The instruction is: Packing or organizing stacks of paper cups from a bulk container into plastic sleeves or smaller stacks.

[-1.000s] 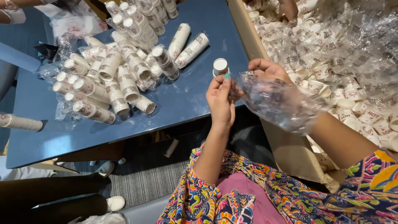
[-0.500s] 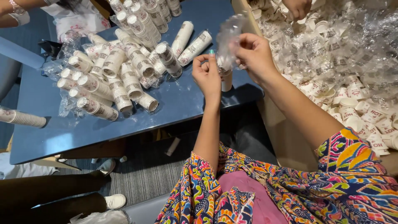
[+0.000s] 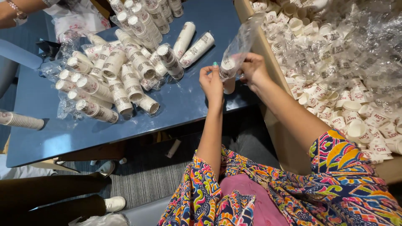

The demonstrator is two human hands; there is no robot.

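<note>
Stack of white paper cups [image 3: 228, 74], short, in a clear plastic sleeve [image 3: 243, 39]; held between both hands over the near edge of the blue table [image 3: 197, 104]; long axis roughly upright, leaning slightly, sleeve tail rising up and away from the grip; left hand [image 3: 212, 83] closed by fingertips on the stack's left side, right hand [image 3: 252, 69] pinching the sleeve on its right side, both touching it, neither nearer than the other; just beyond the left hand, to its left, two sleeved cup stacks [image 3: 191, 44] lying flat side by side, long axes slanting away; further left, a heap of sleeved cup stacks [image 3: 113, 79] lying at mixed angles, some with loose wrap; to the right of the right hand, a cardboard box wall [image 3: 268, 54] and behind it loose paper cups [image 3: 335, 62] in a mass with crumpled clear film; far left, another person's arm [image 3: 16, 12] at the table's far corner; one lone stack [image 3: 21, 120] at the left edge
</note>
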